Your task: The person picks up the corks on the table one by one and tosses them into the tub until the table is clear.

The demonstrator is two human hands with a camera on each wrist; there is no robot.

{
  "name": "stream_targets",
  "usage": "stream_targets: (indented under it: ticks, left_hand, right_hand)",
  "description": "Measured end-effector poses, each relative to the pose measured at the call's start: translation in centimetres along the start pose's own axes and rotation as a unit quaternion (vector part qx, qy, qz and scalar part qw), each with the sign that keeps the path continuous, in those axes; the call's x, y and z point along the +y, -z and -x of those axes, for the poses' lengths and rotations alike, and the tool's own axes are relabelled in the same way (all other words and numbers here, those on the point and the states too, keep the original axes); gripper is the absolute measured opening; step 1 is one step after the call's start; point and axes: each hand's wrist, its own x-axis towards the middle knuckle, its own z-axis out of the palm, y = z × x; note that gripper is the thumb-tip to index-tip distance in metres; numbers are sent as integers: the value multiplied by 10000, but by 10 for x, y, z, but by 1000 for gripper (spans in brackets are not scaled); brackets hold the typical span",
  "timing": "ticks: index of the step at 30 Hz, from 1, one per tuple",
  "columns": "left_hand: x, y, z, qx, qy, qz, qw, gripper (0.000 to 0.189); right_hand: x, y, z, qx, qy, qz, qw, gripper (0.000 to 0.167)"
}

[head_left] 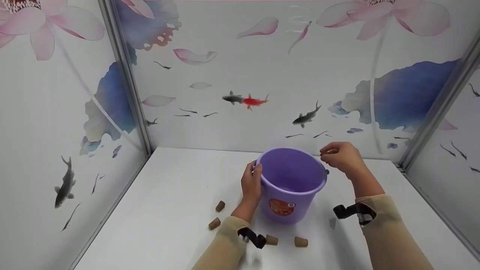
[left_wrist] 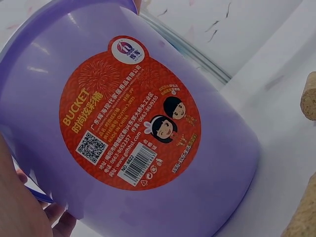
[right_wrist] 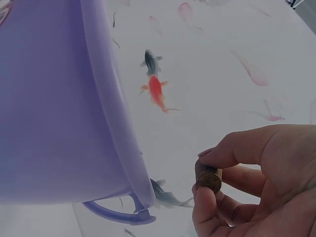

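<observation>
A purple plastic bucket (head_left: 290, 210) with a red label (left_wrist: 133, 118) stands upright on the white table. My left hand (head_left: 252, 185) holds it at the left side near the rim; in the left wrist view some fingertips (left_wrist: 64, 224) press its wall beside the handle. My right hand (head_left: 343, 157) is raised just right of the bucket's rim. Between its thumb and fingers it pinches a small brown cork (right_wrist: 208, 177), seen clearly in the right wrist view. The bucket's inside shows purple in the head view, its near bottom hidden by the front wall.
Several tapered corks lie on the table (head_left: 180, 187), including one cork (head_left: 220, 206) left of the bucket and another cork (head_left: 301, 242) in front of it. White panels (head_left: 225, 127) printed with fish and lotus enclose the back and sides.
</observation>
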Motion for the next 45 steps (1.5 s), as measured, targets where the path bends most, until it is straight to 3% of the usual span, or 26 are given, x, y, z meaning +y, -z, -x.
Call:
stream_targets:
  ticks: [16,28,45]
  left_hand:
    - [-3,-6,2,13,62,34,10000,48]
    - [-2,-4,1,-30,-66,57,10000,47]
    - [-1,-1,0,-3,26,50,10000,48]
  right_hand:
    - [-17,-24,0,-117,76,-176,9997,36]
    - [-24,-38,-4,-98,264,-256,9993,31]
    - [-28,-55,-6,-214,342,-281,9988,30]
